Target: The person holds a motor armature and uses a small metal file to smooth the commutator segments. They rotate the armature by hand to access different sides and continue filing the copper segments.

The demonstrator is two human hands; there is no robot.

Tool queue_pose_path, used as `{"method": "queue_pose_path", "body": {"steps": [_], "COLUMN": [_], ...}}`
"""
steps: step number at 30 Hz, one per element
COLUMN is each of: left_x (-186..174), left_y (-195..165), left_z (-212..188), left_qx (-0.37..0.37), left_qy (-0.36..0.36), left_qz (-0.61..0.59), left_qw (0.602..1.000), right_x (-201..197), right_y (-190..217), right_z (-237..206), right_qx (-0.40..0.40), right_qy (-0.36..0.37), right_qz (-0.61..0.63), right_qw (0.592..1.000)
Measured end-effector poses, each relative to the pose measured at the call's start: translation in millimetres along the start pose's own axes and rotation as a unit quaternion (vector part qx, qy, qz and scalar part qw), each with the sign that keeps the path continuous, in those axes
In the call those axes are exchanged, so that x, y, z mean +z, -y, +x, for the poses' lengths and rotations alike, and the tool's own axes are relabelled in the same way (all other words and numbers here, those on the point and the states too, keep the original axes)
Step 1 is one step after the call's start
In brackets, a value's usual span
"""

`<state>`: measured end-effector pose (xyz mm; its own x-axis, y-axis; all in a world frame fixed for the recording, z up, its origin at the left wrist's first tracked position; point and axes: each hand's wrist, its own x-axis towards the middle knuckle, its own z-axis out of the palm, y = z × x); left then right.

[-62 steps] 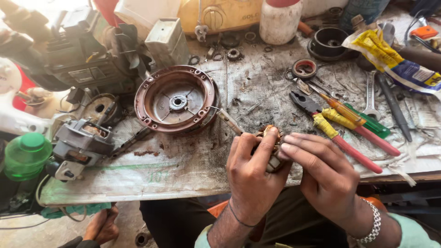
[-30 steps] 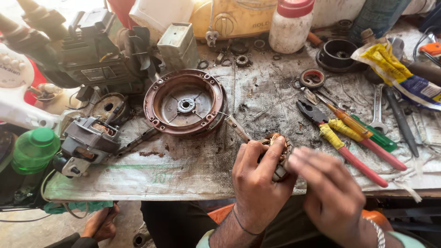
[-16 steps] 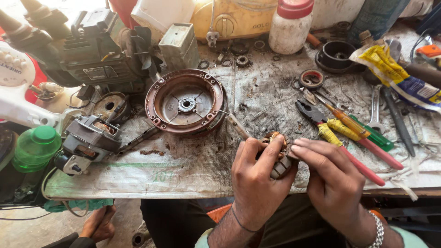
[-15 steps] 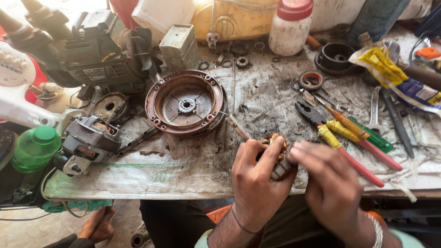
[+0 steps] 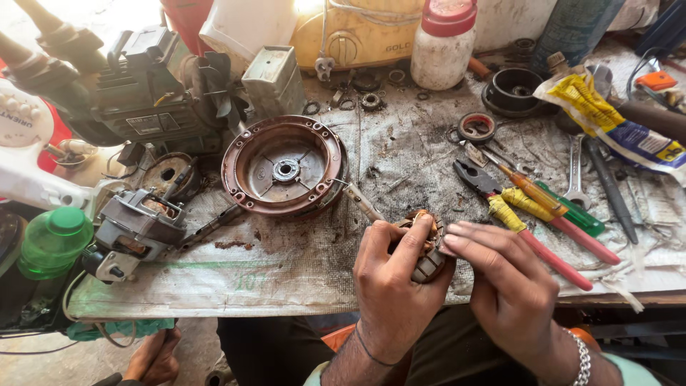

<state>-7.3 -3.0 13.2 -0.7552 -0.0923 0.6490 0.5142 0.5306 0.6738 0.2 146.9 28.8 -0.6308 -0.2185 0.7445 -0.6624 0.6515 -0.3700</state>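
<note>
Copper windings show on the rotor (image 5: 423, 246), held over the near edge of the bench (image 5: 300, 279); the left hand (image 5: 393, 286) is wrapped around it, thumb across its top; the right hand (image 5: 511, 286) pinches its right end with 2 fingertips (image 5: 451, 246); its shaft (image 5: 361, 204) points up-left, tip touching the round brown cover (image 5: 282, 166); pliers (image 5: 500, 204) and a screwdriver (image 5: 529, 193) lie just right; a green bottle (image 5: 53, 241) sits far left.

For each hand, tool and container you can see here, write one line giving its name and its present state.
left hand: gripping the motor rotor
right hand: fingertips on the rotor
motor rotor: held over the bench edge
round motor cover: lying open side up
pliers: lying flat, unheld
white jar: upright, lid on
green bottle: capped
</note>
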Motion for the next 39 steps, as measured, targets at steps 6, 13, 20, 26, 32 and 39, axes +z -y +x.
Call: {"method": "queue_pose_path", "body": {"steps": [6, 13, 20, 26, 32, 39], "left_x": [-0.9, -2.6, -2.6, -1.2, -1.2, -1.2], "left_y": [0.7, -1.0, -1.4, -2.0, -1.5, -1.0], "left_z": [1.4, 0.4, 4.4, 1.8, 2.8, 0.1], "left_qx": [0.013, -0.004, -0.005, -0.011, -0.005, -0.010], "left_qy": [-0.002, 0.000, -0.011, -0.014, -0.011, -0.004], "left_qz": [0.000, 0.008, -0.012, -0.002, -0.006, -0.010], "left_qw": [1.000, 1.000, 1.000, 1.000, 1.000, 1.000], "right_x": [-0.6, -1.8, -1.5, -4.2, -1.6, -4.7], "right_y": [1.0, 3.9, 2.5, 4.6, 4.6, 4.4], "right_z": [-1.9, 3.8, 3.8, 5.2, 2.3, 0.9], "right_qx": [-0.055, -0.053, -0.058, -0.060, -0.029, 0.004], "right_qy": [0.006, 0.008, 0.002, 0.017, -0.003, 0.011], "right_qz": [0.012, -0.003, 0.001, -0.004, -0.017, -0.021], "right_qw": [0.998, 0.999, 0.998, 0.998, 0.999, 1.000]}}
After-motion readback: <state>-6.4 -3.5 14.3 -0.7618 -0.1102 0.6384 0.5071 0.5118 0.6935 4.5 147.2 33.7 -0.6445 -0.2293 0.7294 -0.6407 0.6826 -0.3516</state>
